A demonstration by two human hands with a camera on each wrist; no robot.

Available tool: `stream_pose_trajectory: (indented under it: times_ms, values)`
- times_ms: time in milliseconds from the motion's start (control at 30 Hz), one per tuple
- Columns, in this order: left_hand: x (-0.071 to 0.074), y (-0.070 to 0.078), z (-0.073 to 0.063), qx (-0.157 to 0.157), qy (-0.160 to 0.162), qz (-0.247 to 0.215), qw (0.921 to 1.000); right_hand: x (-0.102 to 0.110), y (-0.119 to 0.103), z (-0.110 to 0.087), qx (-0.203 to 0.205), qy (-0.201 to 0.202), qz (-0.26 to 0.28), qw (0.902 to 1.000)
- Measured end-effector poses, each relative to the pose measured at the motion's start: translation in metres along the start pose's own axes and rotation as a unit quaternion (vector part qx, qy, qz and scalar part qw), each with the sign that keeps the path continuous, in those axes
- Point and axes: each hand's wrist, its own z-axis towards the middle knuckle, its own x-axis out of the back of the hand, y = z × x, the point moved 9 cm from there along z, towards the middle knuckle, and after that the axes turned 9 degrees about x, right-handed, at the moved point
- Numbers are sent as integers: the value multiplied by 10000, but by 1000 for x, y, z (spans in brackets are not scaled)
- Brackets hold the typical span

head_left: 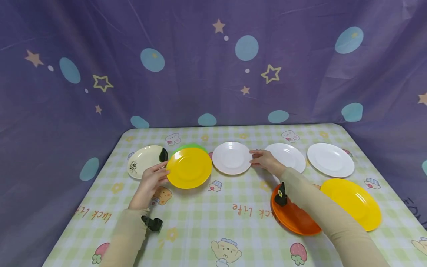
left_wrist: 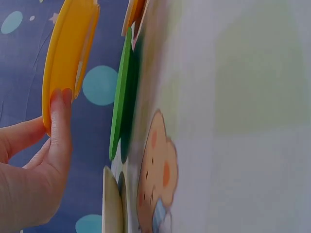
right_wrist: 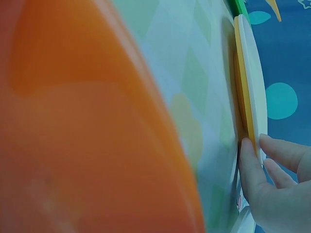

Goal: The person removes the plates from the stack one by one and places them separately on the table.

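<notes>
My left hand (head_left: 153,180) grips the left rim of a yellow plate (head_left: 189,168). The left wrist view shows this yellow plate (left_wrist: 65,58) raised over a green plate (left_wrist: 121,97), thumb on one face and fingers on the other. From the head view, only the green plate's far rim (head_left: 190,146) shows behind it. My right hand (head_left: 265,162) pinches the right rim of a small white plate (head_left: 231,158). Seen edge-on in the right wrist view, the white plate (right_wrist: 255,82) lies over a yellow-orange plate (right_wrist: 244,92), with fingertips at both edges.
A cream plate (head_left: 146,159) with a dark leaf pattern sits at left. Two white plates (head_left: 330,160) (head_left: 288,155) stand at back right. Under my right sleeve is an orange plate (head_left: 295,218), beside another yellow plate (head_left: 353,204). A purple curtain (head_left: 200,100) hangs behind the table.
</notes>
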Motion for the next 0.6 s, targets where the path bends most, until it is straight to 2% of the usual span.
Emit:
stream_pose_trajectory:
  times_ms: [100,167,233,400,600]
  values:
    - [7,-1,1,-9,83,90,9999,29,44,39,-64,66,-57,9999]
    - [12,-2,0,-5,147,136,9998,38,57,51,-104,129,-104,9998]
    - [17,-3,-1,29,204,278,9994,41,60,54,-141,189,-108,9997]
    - [29,-6,-3,28,191,441,9988,31,47,40,-223,251,-110,9994]
    - [41,-7,-8,-134,-19,344,9993,13,21,18,-212,215,-146,9994]
